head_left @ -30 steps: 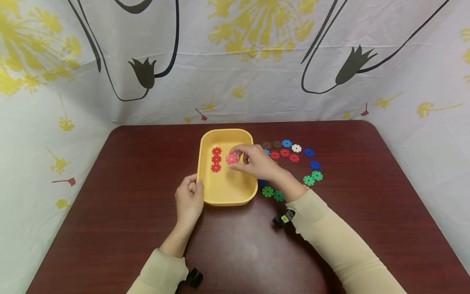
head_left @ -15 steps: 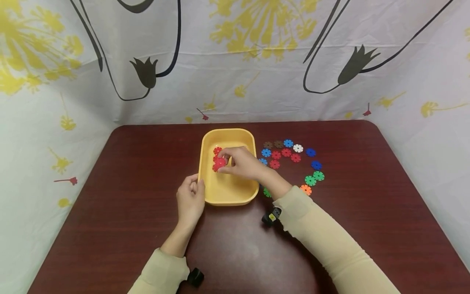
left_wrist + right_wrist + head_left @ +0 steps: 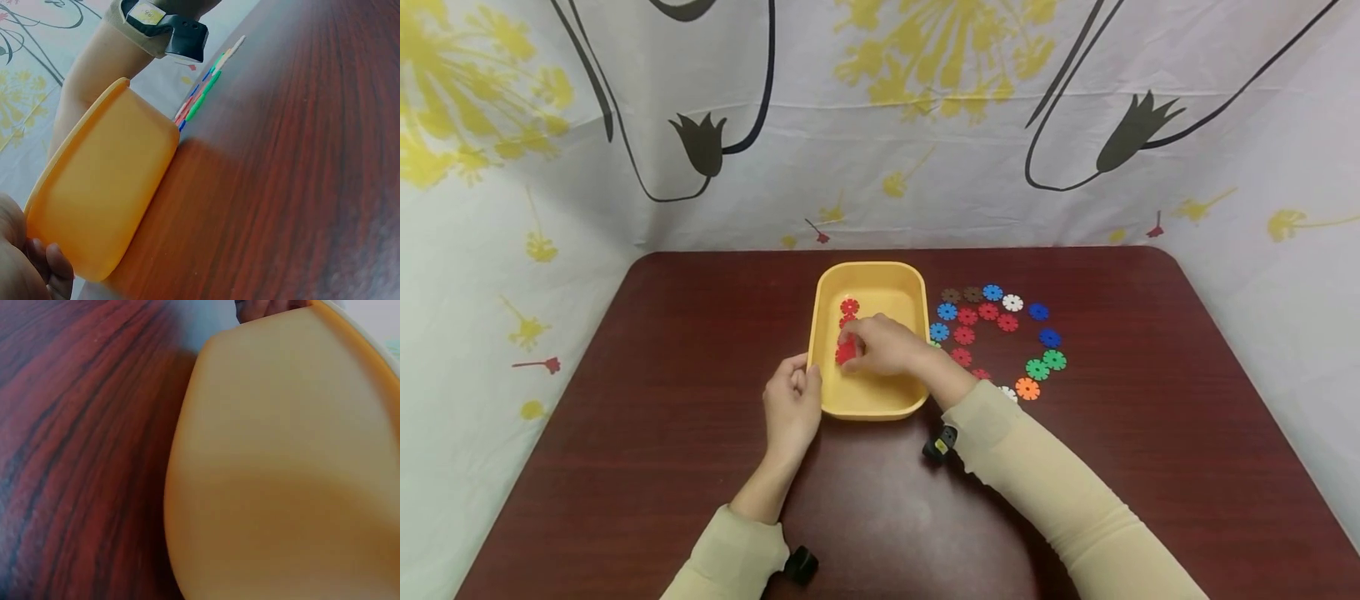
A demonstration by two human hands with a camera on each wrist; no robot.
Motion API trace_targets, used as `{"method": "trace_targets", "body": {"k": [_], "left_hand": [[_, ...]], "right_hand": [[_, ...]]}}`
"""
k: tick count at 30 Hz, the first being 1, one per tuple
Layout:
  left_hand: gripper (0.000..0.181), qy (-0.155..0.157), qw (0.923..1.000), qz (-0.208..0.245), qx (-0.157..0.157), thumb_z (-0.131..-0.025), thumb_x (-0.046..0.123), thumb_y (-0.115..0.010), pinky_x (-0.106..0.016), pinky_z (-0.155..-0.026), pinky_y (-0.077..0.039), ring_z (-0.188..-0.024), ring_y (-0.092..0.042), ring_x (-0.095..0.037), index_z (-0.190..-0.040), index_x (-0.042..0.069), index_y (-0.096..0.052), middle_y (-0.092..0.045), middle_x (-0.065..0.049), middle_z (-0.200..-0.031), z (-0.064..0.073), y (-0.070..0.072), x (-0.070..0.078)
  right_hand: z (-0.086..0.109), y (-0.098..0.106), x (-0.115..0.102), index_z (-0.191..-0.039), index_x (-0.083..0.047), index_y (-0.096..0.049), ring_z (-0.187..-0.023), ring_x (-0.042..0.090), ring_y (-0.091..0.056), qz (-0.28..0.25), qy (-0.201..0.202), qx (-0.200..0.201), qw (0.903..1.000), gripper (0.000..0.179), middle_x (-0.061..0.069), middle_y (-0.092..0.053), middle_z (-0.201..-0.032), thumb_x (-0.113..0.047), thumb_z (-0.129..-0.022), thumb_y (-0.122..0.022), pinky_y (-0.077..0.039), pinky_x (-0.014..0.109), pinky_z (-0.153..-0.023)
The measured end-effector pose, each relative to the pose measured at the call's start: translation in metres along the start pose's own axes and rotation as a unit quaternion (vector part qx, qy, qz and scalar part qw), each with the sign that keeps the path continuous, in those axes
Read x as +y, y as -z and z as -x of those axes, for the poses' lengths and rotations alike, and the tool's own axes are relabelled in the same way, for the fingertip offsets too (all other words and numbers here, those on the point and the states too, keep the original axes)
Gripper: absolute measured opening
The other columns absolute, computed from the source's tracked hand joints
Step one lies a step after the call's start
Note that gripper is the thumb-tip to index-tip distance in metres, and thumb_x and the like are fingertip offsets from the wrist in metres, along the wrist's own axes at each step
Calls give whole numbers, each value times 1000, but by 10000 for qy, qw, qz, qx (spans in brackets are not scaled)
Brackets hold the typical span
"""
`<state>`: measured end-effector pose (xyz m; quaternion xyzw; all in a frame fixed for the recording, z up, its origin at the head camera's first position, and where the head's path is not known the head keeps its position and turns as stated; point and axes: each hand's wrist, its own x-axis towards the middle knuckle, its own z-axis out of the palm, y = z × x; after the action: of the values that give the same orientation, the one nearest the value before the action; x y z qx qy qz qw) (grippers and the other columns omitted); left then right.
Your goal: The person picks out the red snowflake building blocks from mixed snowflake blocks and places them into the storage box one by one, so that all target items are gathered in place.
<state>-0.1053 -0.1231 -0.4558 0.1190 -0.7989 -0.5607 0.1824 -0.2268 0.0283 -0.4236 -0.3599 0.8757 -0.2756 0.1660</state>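
The red disc is inside the tray, toward its left wall and partly hidden by the right hand. That hand has its thumb and fingertips together, pinching the disc; whether the disc's underside touches the tray's floor cannot be told. Other red discs lie in a row beyond it, along the tray's left side. The left hand is clamped on the tray's left wall, thumb at the rim and fingers curled against the outside.

To the right of the tray, on the surface, are more notched discs: brown, white, dark blue, green and orange, with light blue and further red ones nearer the tray. The right sleeve reaches in from the tray's near right and hides part of this group.

The discs look like thin plastic: probably very light, stiff, rather smooth and hard to break. Lying flat they offer little edge, so a pinch across the notched rim seems the best hold, with the notches giving fingertips some grip. The tray looks like light, firm plastic, likely to slide if nudged; its side rim is a sensible place to steady it.

No brand shows on discs or tray. The right wrist camera bears a pale label whose marking cannot be read.
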Motion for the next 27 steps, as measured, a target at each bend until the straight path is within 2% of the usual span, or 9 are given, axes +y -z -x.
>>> {"method": "trace_targets", "body": {"k": [4, 11, 20, 24, 27], "left_hand": [[23, 7, 10000, 7, 14, -97, 4, -62, -20, -46, -28, -49, -37, -7, -117, -7, -67, -40, 3, -57, 0, -1, 0], [24, 44, 10000, 27, -4, -97, 5, -61, -20, -45, -29, -49, -37, -6, -118, -6, -66, -41, 1, -58, 0, -2, 2], [24, 24, 10000, -13, 29, -97, 5, -61, -21, -45, -28, -48, -36, -6, -117, -6, -67, -40, 2, -57, 1, -2, 1], [24, -7, 10000, 4, 64, -97, 4, -62, -21, -45, -27, -49, -36, -7, -117, -6, -67, -39, 2, -56, 1, -2, 0], [24, -12, 9999, 3, 100, -97, 5, -62, -21, -45, -27, -49, -37, -8, -117, -7, -67, -40, 2, -56, 1, -2, -1]], "right_hand": [[1, -2, -1, -106, -11, -68, -61, 14, -52, 119, -56, -232, 9996, 28, 0, -58, -69, -26, -86, -83, -39, 26, -59], [2, -3, 0, -116, -9, -64, -66, 15, -53, 265, -242, -193, 9992, 37, 1, -59, -74, -26, -87, -82, -42, 27, -64], [1, -5, -1, -98, -11, -63, -67, 16, -51, 487, -44, -193, 9986, 21, 1, -56, -72, -23, -90, -79, -40, 27, -65], [0, -7, -1, -95, -11, -61, -66, 15, -51, 676, -69, -47, 9977, 20, 0, -54, -71, -23, -91, -77, -39, 27, -63], [1, -7, -1, -95, -12, -61, -64, 14, -51, 569, 6, 134, 9983, 20, -1, -55, -70, -22, -91, -77, -39, 27, -63]]}}
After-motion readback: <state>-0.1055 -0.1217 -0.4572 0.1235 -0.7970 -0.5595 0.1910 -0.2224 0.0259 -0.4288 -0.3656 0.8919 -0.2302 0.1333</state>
